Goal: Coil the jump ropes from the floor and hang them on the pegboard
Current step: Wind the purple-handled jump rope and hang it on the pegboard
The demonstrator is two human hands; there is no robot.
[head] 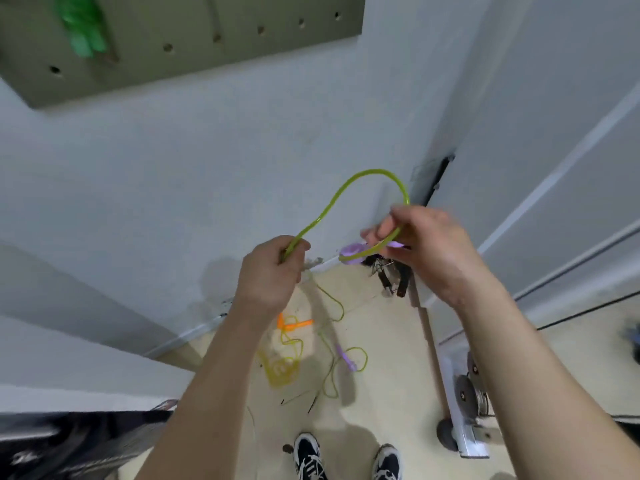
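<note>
One pegboard point(207, 46): on the wall well above both my grips, a blurred green item point(83, 26) on its left part
Floor point(388, 341): far below my hands, carrying a tangled yellow rope point(280, 370) near orange handles point(294, 324), plus slack of the green rope point(363, 174)
Right hand point(426, 247): fingers curled round the green rope and a purple handle point(351, 252) that sticks out left of this grip
Left hand point(273, 271): pinching the same rope, which arches up between my two grips
Other purple handle point(346, 358): on the floor, below the gap between my grips
</note>
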